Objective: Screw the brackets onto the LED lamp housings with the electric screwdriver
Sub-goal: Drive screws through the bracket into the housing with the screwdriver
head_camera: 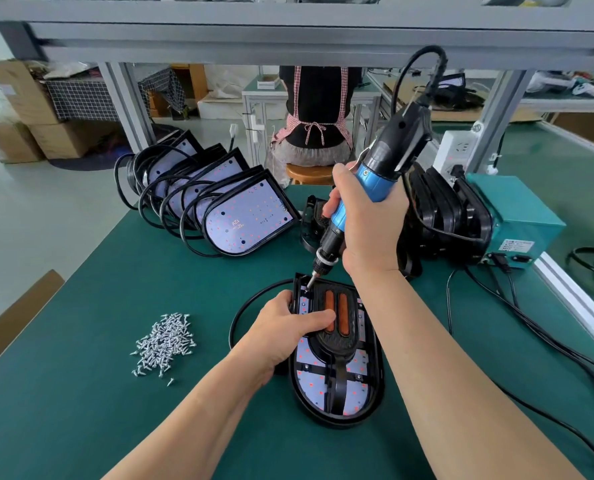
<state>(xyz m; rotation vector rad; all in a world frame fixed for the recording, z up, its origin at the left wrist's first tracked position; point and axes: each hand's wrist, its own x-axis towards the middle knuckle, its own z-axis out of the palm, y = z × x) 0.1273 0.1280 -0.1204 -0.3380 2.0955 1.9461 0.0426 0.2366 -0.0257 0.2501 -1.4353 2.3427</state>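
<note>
One housing in work; bit set at its 11 o'clock corner.
Right hand is wrapped tight round the electric screwdriver. Left hand grips the edge of the LED lamp housing, which lies flat mid-table, with the thumb pressing the bracket down. Advised: the tool leans toward 1 o'clock, so bring it square to the screw and keep the bracket pinned until it seats. Count: one screwdriver, one bracket, one housing in work. About five leaning housings stand at 11 o'clock. The dark stack at 1 o'clock is uncountable. The loose screws at 9 o'clock number dozens.
</note>
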